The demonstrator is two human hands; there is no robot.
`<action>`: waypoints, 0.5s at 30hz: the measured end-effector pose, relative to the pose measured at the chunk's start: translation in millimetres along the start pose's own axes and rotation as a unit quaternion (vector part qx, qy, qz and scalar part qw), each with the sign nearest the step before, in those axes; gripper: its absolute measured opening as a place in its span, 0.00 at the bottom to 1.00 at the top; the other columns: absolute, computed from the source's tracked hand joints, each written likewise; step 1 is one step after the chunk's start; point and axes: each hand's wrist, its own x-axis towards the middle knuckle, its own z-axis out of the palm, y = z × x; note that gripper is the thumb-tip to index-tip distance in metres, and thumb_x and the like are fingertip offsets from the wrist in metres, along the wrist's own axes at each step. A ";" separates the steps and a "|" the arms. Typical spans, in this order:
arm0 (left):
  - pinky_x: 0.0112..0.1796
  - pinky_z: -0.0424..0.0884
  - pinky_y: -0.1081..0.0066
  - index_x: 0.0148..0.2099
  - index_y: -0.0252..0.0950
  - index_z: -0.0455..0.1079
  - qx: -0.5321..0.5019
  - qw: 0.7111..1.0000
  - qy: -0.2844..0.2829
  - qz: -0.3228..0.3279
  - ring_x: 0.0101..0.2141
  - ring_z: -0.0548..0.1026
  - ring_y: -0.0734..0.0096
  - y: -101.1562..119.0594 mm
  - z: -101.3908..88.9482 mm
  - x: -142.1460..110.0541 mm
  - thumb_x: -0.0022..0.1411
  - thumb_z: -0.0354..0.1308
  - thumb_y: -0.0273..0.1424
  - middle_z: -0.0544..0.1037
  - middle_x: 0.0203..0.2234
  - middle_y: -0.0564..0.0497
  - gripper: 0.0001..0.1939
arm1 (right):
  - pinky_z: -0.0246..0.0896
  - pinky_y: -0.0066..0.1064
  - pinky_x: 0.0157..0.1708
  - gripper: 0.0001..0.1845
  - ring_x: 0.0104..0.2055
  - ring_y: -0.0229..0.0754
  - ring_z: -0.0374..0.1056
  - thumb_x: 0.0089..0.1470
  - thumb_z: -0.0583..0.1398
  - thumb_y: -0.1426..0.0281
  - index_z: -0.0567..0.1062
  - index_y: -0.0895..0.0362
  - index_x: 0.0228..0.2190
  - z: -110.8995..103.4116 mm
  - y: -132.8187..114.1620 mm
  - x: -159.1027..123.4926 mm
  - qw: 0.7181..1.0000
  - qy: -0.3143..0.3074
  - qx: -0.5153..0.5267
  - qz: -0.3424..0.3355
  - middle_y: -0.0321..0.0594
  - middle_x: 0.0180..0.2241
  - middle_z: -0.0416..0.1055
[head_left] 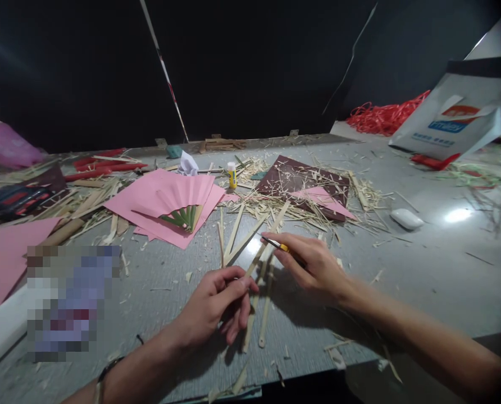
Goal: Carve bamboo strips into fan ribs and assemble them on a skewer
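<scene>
My left hand (227, 300) is closed on a thin pale bamboo strip (256, 259), which slants up and away from my fingers. In my right hand (318, 261) is a craft knife (283, 247) with a yellow and black handle. Its blade end points left, close beside the strip; whether it touches cannot be told. Below and between my hands lie more strips, one with a hole at its near end (265, 322). Farther off, several strips (236, 233) rest with their near ends together. A pink paper fan (177, 196) with green ribs lies partly spread on pink sheets (183, 238).
A glue stick (232, 177) stands behind the strips. Shavings cover a dark brown sheet (282, 171). At right are a white mouse-shaped object (406, 219), a printed bag (456, 112) and red ribbon (385, 115). A black-red tool (21, 196) lies left. The table's near edge is close.
</scene>
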 end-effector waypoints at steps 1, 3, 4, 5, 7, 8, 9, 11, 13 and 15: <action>0.13 0.56 0.82 0.41 0.34 0.72 -0.001 1.000 0.013 0.006 0.11 0.67 0.82 0.1 -0.2 0.1 0.72 0.58 0.40 0.76 0.17 0.53 0.13 | 0.65 0.39 0.41 0.18 0.41 0.48 0.75 0.73 0.52 0.64 0.73 0.55 0.57 -1.0 -0.1 -0.9 1.000 0.005 -0.008 0.008 0.44 0.42 0.80; 0.13 0.56 0.82 0.41 0.35 0.72 0.002 0.999 0.039 0.017 0.11 0.67 0.82 0.7 -1.1 0.2 0.72 0.58 0.40 0.75 0.17 0.54 0.13 | 0.61 0.39 0.35 0.17 0.32 0.47 0.70 0.73 0.49 0.62 0.73 0.56 0.51 -3.1 -0.6 -3.5 0.999 0.017 -0.022 0.028 0.41 0.32 0.75; 0.13 0.56 0.82 0.42 0.35 0.72 0.007 0.999 0.048 0.020 0.10 0.66 0.82 1.1 -1.5 0.0 0.72 0.58 0.40 0.75 0.16 0.55 0.13 | 0.58 0.39 0.32 0.17 0.28 0.46 0.66 0.74 0.48 0.61 0.72 0.56 0.47 -4.0 -1.1 -4.9 0.999 0.011 -0.028 0.036 0.39 0.28 0.71; 0.13 0.57 0.82 0.42 0.35 0.72 0.016 0.998 0.053 0.022 0.10 0.66 0.81 1.6 -1.8 -0.3 0.72 0.58 0.41 0.74 0.16 0.55 0.13 | 0.56 0.39 0.30 0.18 0.26 0.45 0.63 0.74 0.46 0.60 0.71 0.55 0.43 -4.7 -1.8 -6.1 0.999 -0.007 -0.033 0.040 0.37 0.26 0.68; 0.14 0.57 0.81 0.42 0.35 0.72 0.041 0.997 0.063 0.029 0.11 0.65 0.81 2.9 -1.5 -1.8 0.72 0.58 0.42 0.74 0.16 0.56 0.14 | 0.53 0.38 0.29 0.18 0.25 0.44 0.60 0.74 0.46 0.59 0.68 0.54 0.38 -5.8 -4.3 -7.8 0.996 -0.068 -0.038 0.044 0.37 0.25 0.65; 0.14 0.57 0.80 0.43 0.35 0.72 0.057 0.995 0.068 0.035 0.11 0.65 0.81 3.6 -0.9 -2.9 0.72 0.57 0.42 0.74 0.16 0.56 0.15 | 0.53 0.38 0.30 0.17 0.26 0.44 0.60 0.74 0.47 0.59 0.67 0.54 0.38 -6.1 -6.0 -8.1 0.993 -0.100 -0.034 0.048 0.37 0.26 0.65; 0.15 0.57 0.80 0.43 0.35 0.72 0.074 0.994 0.074 0.041 0.11 0.64 0.81 4.4 0.1 -4.1 0.73 0.57 0.42 0.73 0.17 0.56 0.15 | 0.55 0.37 0.31 0.16 0.28 0.44 0.62 0.74 0.48 0.58 0.67 0.54 0.38 -6.2 -7.8 -8.3 0.990 -0.131 -0.021 0.049 0.38 0.27 0.67; 0.15 0.56 0.79 0.43 0.35 0.72 0.105 0.990 0.078 0.051 0.12 0.63 0.81 6.0 2.6 -6.8 0.73 0.56 0.43 0.71 0.16 0.57 0.15 | 0.59 0.37 0.34 0.16 0.33 0.45 0.65 0.73 0.52 0.56 0.68 0.54 0.40 -6.0 -11.7 -8.7 0.982 -0.177 0.038 0.051 0.40 0.32 0.70; 0.16 0.55 0.78 0.40 0.36 0.71 0.131 0.987 0.073 0.061 0.13 0.61 0.80 7.1 5.1 -9.3 0.74 0.55 0.43 0.68 0.15 0.59 0.15 | 0.61 0.34 0.32 0.17 0.33 0.43 0.66 0.71 0.54 0.53 0.70 0.54 0.41 -4.6 -15.0 -9.7 0.963 -0.219 0.135 0.081 0.39 0.32 0.70; 0.18 0.55 0.77 0.36 0.37 0.69 0.152 0.984 0.061 0.075 0.15 0.60 0.80 7.5 6.8 -11.4 0.74 0.54 0.42 0.66 0.15 0.59 0.16 | 0.60 0.29 0.24 0.19 0.26 0.40 0.65 0.68 0.58 0.50 0.69 0.53 0.43 -1.8 -17.0 -11.3 0.918 -0.270 0.248 0.150 0.34 0.27 0.67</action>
